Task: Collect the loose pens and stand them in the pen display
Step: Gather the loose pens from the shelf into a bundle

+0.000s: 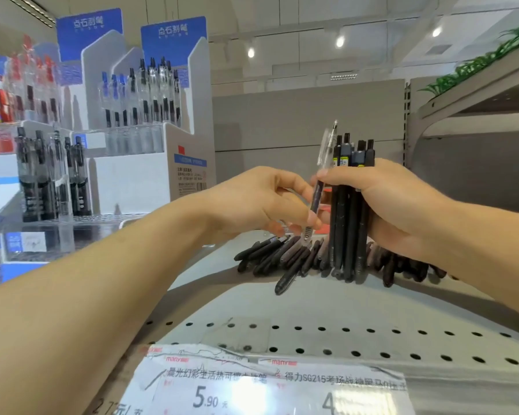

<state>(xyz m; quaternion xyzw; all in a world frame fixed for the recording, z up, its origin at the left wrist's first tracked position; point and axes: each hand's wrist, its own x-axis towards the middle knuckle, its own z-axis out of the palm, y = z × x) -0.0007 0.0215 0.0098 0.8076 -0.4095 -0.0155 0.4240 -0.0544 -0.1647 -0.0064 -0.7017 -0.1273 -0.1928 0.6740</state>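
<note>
My right hand [381, 205] grips a bundle of upright black pens [349, 223] at centre frame; my left hand [261, 202] fingers pinch one clear-barrelled pen [319, 187]. Pulling it could loosen the bundle onto the grey perforated shelf [312, 310].

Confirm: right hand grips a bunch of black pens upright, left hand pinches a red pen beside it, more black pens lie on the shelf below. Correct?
Not quite. In the head view the pen that the left hand pinches is a clear pen, not red. The rest holds: the right hand grips the bunch of black pens upright, and loose black pens lie on the shelf below.
</note>
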